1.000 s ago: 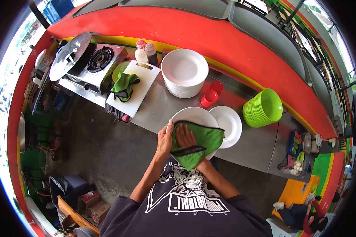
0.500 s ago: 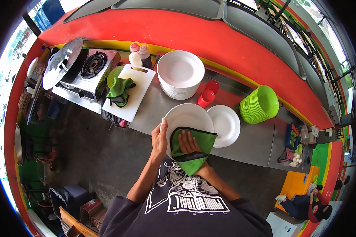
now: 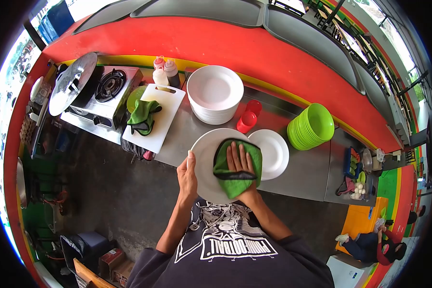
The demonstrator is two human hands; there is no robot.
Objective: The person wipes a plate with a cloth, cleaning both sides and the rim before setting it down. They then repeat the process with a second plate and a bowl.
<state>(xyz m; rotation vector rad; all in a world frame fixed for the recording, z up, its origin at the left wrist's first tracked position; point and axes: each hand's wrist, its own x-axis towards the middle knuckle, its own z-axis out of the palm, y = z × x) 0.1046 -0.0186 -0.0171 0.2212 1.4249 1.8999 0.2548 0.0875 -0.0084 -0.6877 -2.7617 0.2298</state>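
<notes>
While the left hand point(image 3: 188, 178) grasps the near-left rim of a white plate point(image 3: 204, 153), thumb up along the edge, the right hand point(image 3: 240, 161) lies flat and unclenched, its fingers extended on a green cloth point(image 3: 250, 156) pressed against the right side of the plate's face. A black-edged fold of the cloth crosses the palm. The plate is held in front of the person's dark printed shirt point(image 3: 230, 245), at the near edge of a metal counter point(image 3: 297, 177).

Just beyond it on the counter stand two red cups point(image 3: 247, 122) and a tall stack of white plates point(image 3: 216, 91). A smaller plate point(image 3: 273, 152) lies to the right, partly behind the held one, and a leaning stack of green bowls point(image 3: 317, 126) sits farther right. To the left, a crumpled second cloth point(image 3: 141, 117), also green, rests on a white cutting board point(image 3: 170, 108), with squeeze bottles point(image 3: 165, 74) behind the board and a gas stove point(image 3: 110, 89) beyond, beside a large metal lid point(image 3: 74, 81).

Gray trays point(image 3: 197, 10) line the top of the red wall point(image 3: 177, 41). At far right, where the lens bends the view, a blue tray point(image 3: 349, 163) holds what appear to be vegetables, near another person point(image 3: 374, 247) in dark trousers.
</notes>
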